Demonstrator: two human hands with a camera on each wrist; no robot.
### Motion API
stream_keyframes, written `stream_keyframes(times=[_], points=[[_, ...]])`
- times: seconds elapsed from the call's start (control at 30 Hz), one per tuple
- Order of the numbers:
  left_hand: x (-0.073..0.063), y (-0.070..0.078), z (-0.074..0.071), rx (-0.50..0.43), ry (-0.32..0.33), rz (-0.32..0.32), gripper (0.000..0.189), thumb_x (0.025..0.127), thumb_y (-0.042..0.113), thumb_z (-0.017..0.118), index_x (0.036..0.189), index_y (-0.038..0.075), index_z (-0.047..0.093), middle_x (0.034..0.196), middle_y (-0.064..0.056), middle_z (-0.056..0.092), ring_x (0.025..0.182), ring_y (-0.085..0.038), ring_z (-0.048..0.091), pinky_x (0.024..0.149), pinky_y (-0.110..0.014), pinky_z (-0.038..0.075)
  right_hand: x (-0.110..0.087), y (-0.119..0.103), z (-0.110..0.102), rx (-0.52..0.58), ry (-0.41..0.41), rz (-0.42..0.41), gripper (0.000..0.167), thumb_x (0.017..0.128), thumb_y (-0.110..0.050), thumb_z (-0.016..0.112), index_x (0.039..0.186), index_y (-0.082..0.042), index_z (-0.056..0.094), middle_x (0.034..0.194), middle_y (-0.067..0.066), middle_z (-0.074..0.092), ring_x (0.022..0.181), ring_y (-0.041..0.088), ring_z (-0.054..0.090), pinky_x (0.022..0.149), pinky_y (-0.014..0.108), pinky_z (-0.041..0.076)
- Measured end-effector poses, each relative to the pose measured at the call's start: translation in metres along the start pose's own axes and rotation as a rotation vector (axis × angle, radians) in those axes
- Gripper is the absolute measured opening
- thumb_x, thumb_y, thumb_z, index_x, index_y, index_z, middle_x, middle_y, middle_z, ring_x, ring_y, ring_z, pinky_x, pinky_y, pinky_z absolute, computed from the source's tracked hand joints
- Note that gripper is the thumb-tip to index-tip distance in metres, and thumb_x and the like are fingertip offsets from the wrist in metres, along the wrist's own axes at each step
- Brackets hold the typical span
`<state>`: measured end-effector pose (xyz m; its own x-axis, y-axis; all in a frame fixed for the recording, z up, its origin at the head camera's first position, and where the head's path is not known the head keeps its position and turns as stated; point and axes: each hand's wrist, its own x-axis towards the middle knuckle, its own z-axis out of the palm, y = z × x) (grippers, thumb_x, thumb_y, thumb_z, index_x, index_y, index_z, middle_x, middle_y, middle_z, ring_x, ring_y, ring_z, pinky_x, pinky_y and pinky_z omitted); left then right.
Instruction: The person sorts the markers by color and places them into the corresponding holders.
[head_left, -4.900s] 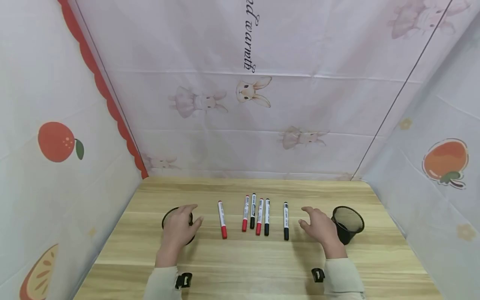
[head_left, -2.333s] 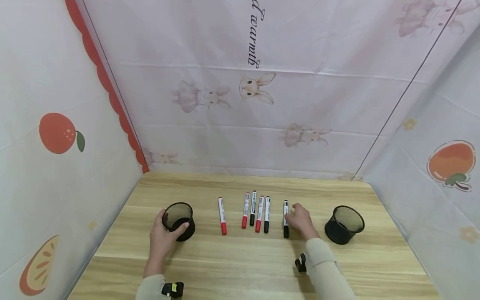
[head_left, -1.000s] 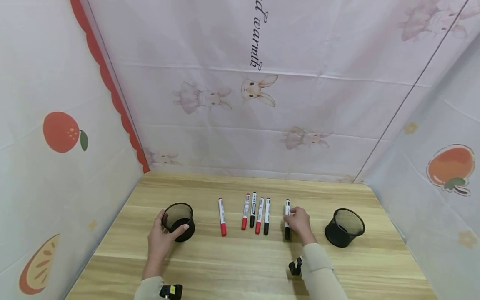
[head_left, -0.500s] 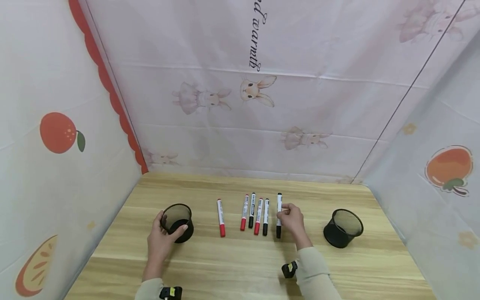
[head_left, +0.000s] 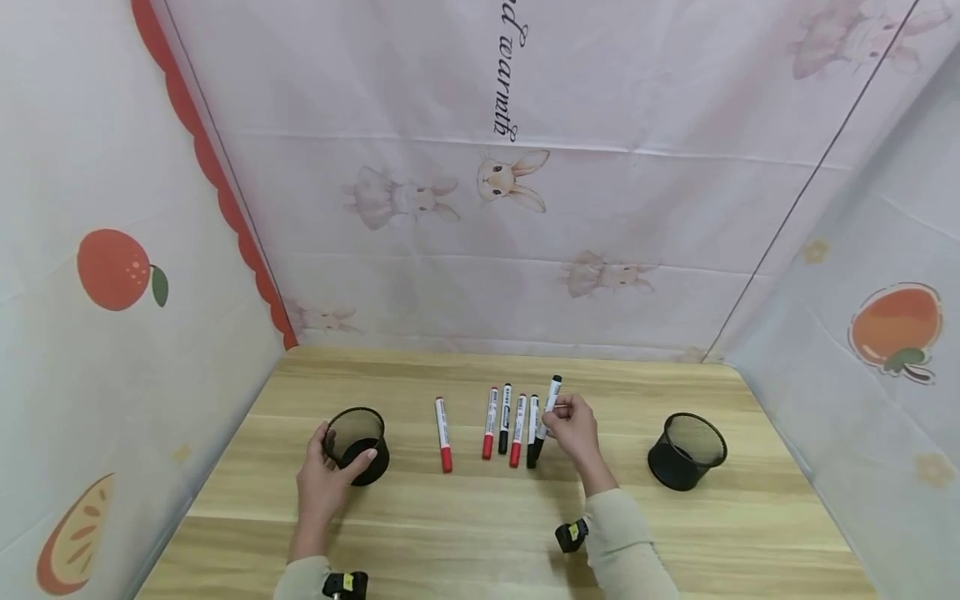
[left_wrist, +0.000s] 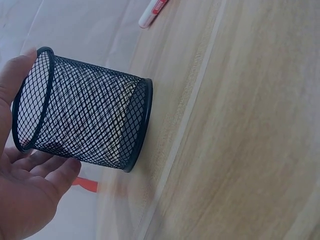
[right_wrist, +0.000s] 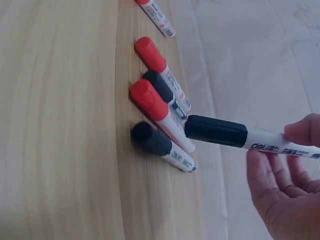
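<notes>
My right hand (head_left: 576, 429) pinches a black-capped whiteboard marker (right_wrist: 217, 131) between thumb and fingers. In the right wrist view it is held off the table, cap toward the other markers. On the left, my left hand (head_left: 324, 482) holds a black mesh pen cup (left_wrist: 85, 107) that stands upright on the table, thumb on one side of the rim and fingers around the other. Beside the raised marker lie another black-capped marker (right_wrist: 150, 137), a red-capped marker (right_wrist: 150, 100), a second black-capped marker (head_left: 505, 421) and a second red-capped marker (head_left: 490, 425), side by side.
A lone red-capped marker (head_left: 444, 435) lies nearer the left cup. A second black mesh pen cup (head_left: 678, 462) stands upright to the right of my right hand. The wooden table (head_left: 465, 533) meets printed cloth walls at its back and sides.
My left hand has moved from above the left cup to grip its side. My right hand has taken the rightmost black marker, lifted it and carried it left toward the row.
</notes>
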<state>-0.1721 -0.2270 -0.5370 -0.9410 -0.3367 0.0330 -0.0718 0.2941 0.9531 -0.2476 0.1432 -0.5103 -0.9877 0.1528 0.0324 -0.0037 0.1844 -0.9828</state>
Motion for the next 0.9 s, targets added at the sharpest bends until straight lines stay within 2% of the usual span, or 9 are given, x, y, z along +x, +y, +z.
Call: stream_keyframes(times=[0.33, 0.67, 0.9], points=[[0.002, -0.003, -0.001, 0.009, 0.004, -0.001, 0.107, 0.069, 0.044, 0.079, 0.149, 0.01, 0.016, 0.146, -0.019, 0.027, 0.13, -0.041, 0.029, 0.104, -0.047, 0.03, -0.004, -0.003, 0.014, 0.098, -0.011, -0.052, 0.027, 0.077, 0.01, 0.059, 0.101, 0.008, 0.048, 0.089, 0.016, 0.055, 0.074, 0.017, 0.054, 0.065, 0.028, 0.055], [0.0, -0.003, -0.001, -0.008, 0.003, 0.001, 0.104, 0.07, 0.041, 0.08, 0.149, 0.011, 0.017, 0.145, -0.02, 0.03, 0.131, -0.037, 0.029, 0.104, -0.046, 0.03, -0.009, -0.006, 0.029, 0.093, -0.06, -0.096, 0.021, 0.08, 0.006, 0.064, 0.095, 0.006, 0.05, 0.089, 0.015, 0.059, 0.079, 0.019, 0.057, 0.067, 0.024, 0.053], [0.002, -0.004, -0.002, -0.008, 0.009, -0.001, 0.105, 0.07, 0.042, 0.08, 0.149, 0.011, 0.018, 0.145, -0.018, 0.031, 0.131, -0.036, 0.03, 0.104, -0.045, 0.03, -0.022, -0.035, 0.034, 0.109, -0.072, -0.102, 0.018, 0.08, 0.006, 0.066, 0.093, 0.006, 0.053, 0.086, 0.013, 0.058, 0.079, 0.021, 0.054, 0.063, 0.022, 0.051]])
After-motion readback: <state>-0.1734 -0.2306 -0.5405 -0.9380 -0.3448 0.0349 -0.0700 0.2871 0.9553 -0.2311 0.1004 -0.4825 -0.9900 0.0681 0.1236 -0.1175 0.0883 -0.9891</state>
